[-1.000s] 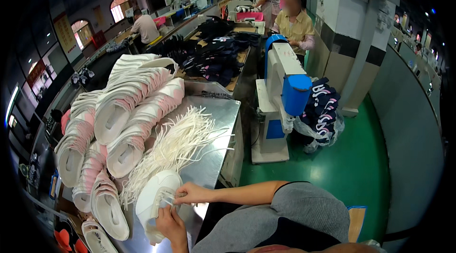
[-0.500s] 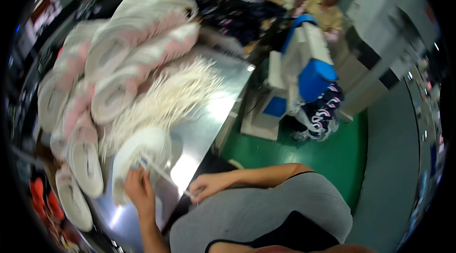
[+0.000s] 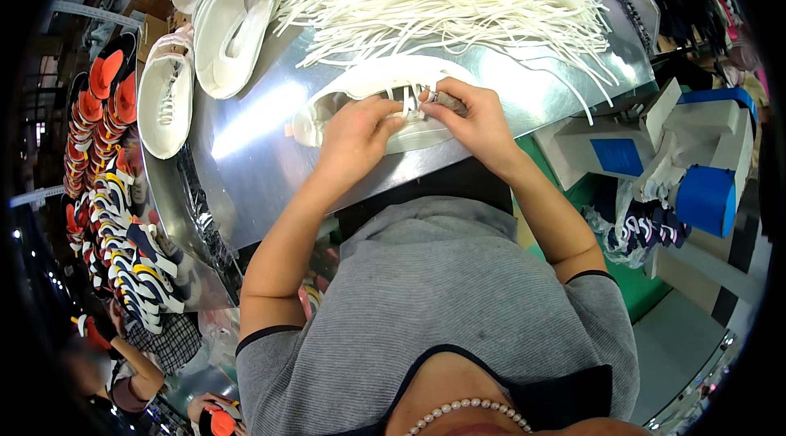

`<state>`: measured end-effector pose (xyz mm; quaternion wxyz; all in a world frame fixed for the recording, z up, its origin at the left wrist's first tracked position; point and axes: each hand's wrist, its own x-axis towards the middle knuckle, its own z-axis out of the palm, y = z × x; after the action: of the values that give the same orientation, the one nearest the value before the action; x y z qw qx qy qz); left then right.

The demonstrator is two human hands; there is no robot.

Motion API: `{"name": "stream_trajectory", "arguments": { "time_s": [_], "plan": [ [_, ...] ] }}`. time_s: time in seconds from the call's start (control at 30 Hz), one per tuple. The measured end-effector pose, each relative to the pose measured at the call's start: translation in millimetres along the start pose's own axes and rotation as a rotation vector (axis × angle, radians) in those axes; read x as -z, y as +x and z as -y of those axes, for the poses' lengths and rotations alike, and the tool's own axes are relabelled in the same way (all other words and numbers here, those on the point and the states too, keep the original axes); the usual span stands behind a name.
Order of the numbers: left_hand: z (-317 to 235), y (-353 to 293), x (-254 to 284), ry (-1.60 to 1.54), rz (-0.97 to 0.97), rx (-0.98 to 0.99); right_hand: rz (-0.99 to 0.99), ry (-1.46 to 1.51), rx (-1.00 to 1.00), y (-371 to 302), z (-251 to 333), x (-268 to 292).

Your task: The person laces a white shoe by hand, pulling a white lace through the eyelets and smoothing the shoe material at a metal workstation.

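Observation:
A white shoe lies on its side on the metal table, close in front of me, its heel end to the left. A white shoelace runs through its eyelets. My left hand rests against the shoe's opening, fingertips closed on the lace. From the other side my right hand pinches the lace between thumb and forefinger beside the eyelets, and a light wrap shows around one finger. The hands partly cover the shoe. Just behind it spreads a heap of loose white laces.
A laced white shoe stands at the table's left, beside stacked white-and-pink shoes. Orange shoe parts and navy-and-yellow shoes fill the far left. A pale machine with a blue cover stands right. Another person's arm shows lower left.
Earlier my right hand held the lace stretched out from the shoe, near my body. Now both hands are close together at the eyelets. The view has turned, and the shoe sits more centrally.

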<state>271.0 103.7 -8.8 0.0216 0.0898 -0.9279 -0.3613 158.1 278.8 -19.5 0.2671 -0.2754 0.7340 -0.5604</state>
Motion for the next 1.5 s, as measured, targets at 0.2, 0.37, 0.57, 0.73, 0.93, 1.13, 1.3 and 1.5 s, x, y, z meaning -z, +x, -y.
{"name": "stream_trajectory", "arguments": {
  "time_s": [0.2, 0.37, 0.57, 0.73, 0.93, 1.13, 1.3, 1.5],
  "plan": [
    [-2, 4, 1, -0.120, 0.037, 0.018, -0.076, -0.019, 0.269, 4, -20, -8],
    [-8, 5, -6, -0.012, -0.044, 0.047, -0.187, -0.148, 0.282, 4, -22, -16],
    [-5, 5, -13, 0.133, -0.156, 0.018, -0.191, -0.158, 0.365, 0, -19, -16],
    [-8, 5, -12, 0.160, -0.166, -0.034, -0.090, -0.086, 0.090, -37, -15, -5],
    [-8, 7, -10, 0.135, -0.132, -0.023, -0.016, 0.000, -0.002, -39, -14, -2],
    [-9, 9, -12, 0.118, -0.130, -0.081, -0.023, 0.014, -0.042, -34, -17, -2],
    [-7, 5, -14, 0.074, -0.114, -0.160, -0.083, -0.080, -0.064, -27, -20, -20],
    [-6, -4, -18, 0.136, -0.231, -0.302, -0.099, -0.236, 0.004, -25, -14, -29]
  ]
}}
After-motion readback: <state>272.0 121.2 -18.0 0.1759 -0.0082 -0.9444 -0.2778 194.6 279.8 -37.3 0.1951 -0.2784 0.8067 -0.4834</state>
